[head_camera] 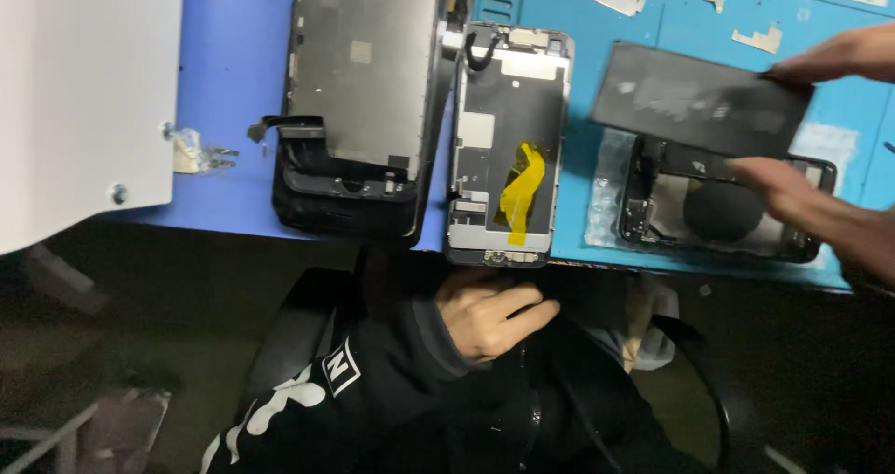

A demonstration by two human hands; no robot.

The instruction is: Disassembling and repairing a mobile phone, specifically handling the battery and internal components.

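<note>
Left hand (489, 311) rests curled and empty. Right hand (806, 199) pinches the black battery (699, 101) by one end. It might slip and hit the open phone (718, 215).

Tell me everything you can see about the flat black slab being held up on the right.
The flat black slab is a thin dark rectangle, likely a phone battery, with pale smudges of residue on its face. It is tilted, lifted above the opened black phone on the blue mat. A hand reaching in from the right edge pinches its far corner, and another hand below touches its near edge. Whose hands these are cannot be told; a third hand rests near the table edge.
</note>
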